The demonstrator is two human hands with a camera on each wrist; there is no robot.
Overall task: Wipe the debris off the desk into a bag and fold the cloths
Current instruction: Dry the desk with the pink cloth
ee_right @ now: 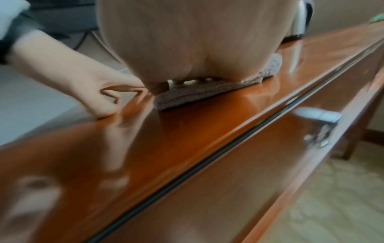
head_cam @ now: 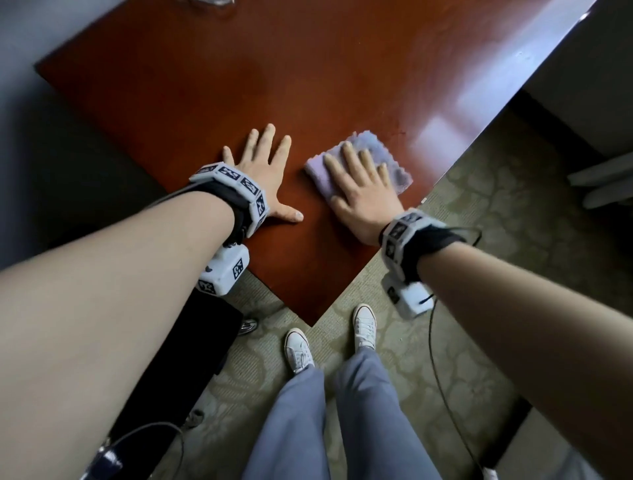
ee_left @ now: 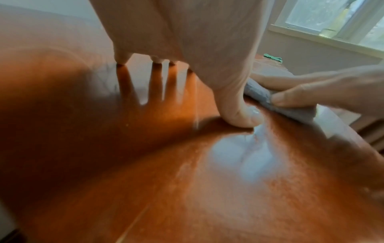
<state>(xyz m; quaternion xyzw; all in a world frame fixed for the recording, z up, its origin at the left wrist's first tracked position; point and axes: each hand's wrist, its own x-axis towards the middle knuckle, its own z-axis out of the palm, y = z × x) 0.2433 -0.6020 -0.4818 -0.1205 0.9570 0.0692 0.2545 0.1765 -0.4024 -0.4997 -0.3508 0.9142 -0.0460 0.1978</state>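
A folded lilac cloth [head_cam: 383,150] [ee_left: 259,93] [ee_right: 197,97] lies on the glossy red-brown desk [head_cam: 205,96] [ee_left: 145,180] [ee_right: 187,139] near its right edge. My right hand [head_cam: 359,185] [ee_right: 197,41] presses flat on the cloth with straight, spread fingers. My left hand [head_cam: 263,164] [ee_left: 187,32] rests flat on the bare desk just left of the cloth, fingers spread, thumb [ee_left: 241,118] pointing toward the cloth. A few tiny specks of debris [head_cam: 399,132] lie just beyond the cloth.
The desk's right edge [head_cam: 479,137] and near corner [head_cam: 311,322] border patterned carpet [head_cam: 496,222]. A green cloth [ee_left: 273,57] lies at the desk's far end below a window. A clear bag-like thing [head_cam: 219,3] shows at the far edge. A drawer handle [ee_right: 320,139] is on the desk's front.
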